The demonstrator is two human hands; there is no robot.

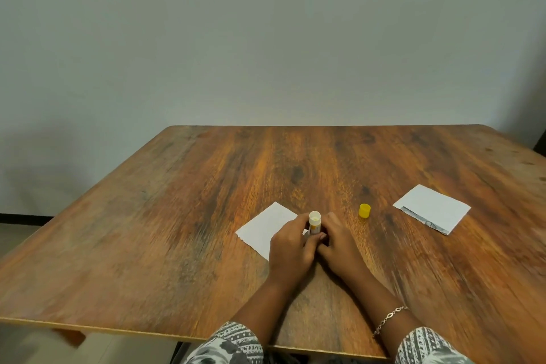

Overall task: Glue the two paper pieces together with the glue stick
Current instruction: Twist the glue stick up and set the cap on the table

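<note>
An uncapped white glue stick stands upright between my two hands at the middle of the wooden table. My left hand grips its barrel, with fingers curled round it. My right hand holds its lower end from the right side. The stick's yellow cap stands on the table to the right of my hands. One white paper piece lies flat just left of the glue stick, partly under my left hand. A second white paper piece, with a printed strip on its near edge, lies farther right.
The table's front edge runs close to my sleeves, and its left edge slants away toward a pale wall. A bracelet sits on my right wrist.
</note>
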